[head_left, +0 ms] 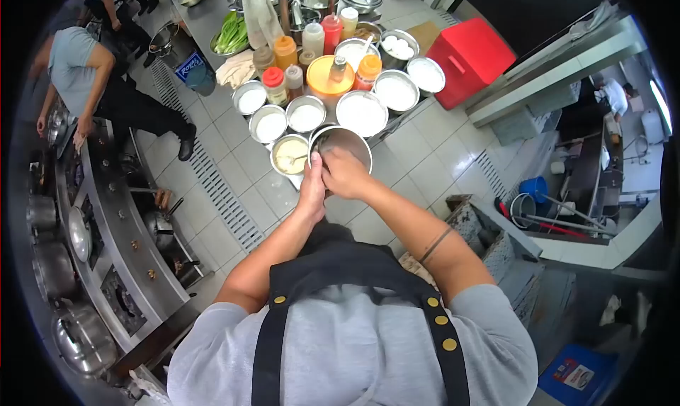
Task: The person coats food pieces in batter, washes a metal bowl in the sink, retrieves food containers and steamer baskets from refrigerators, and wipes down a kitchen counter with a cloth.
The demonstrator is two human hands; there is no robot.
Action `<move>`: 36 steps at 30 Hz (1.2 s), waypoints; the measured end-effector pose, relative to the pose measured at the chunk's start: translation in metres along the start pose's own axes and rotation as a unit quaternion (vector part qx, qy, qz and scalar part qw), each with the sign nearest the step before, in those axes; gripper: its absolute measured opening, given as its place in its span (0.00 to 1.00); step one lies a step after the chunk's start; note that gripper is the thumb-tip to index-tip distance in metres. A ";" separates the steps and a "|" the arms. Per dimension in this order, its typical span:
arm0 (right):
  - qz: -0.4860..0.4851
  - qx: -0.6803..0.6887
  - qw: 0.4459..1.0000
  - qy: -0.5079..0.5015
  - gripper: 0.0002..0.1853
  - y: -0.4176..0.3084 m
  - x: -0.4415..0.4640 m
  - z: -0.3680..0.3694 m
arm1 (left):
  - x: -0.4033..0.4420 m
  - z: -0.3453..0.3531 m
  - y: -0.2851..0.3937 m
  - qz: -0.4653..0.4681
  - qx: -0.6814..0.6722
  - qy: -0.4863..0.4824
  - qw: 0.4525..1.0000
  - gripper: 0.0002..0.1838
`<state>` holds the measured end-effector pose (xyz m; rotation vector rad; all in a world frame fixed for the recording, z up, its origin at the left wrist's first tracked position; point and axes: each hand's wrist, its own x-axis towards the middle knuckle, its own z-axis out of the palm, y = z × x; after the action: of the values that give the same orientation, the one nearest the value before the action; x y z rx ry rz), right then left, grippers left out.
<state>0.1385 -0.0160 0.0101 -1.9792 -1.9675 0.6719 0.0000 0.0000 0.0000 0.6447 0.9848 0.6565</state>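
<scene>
I observe a metal pot [360, 147] at the near edge of the crowded table, directly ahead of the wearer, with a container of pale yellow contents [287, 151] just beside it on the left and a wide white-filled container [363, 113] just beyond. I cannot establish whether the pot's base rests on the table or is held clear of it.

The left hand [312, 188] is at the pot's near-left rim, fingers drawn together; how firmly it grips, I cannot tell. The right hand [346, 172] crosses the near rim with its fingers inside the mouth. Its fingertips are obscured, and I cannot tell what, if anything, it holds.

Risks, in my judgement: a push from the right hand against a weak left grip could tip or slide the pot; the edge position could then let it fall to the tiled floor [275, 195]. A sideways knock could upset the pale yellow container, its spoon being a likely snag.

Orientation: the mouth faces up towards the camera. The rim appears round, showing no longer direction across; I judge the pot's axis near upright, any slight tilt being unverifiable.
</scene>
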 end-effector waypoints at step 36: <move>0.203 0.055 0.975 0.068 0.37 0.387 -0.151 -0.238 | 0.107 0.443 -0.133 -0.116 0.097 -0.157 0.976 0.35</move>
<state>0.5970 -0.1503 0.0405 -2.3093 -1.4272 0.6957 0.4659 -0.0881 0.0242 0.7655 0.8155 0.2435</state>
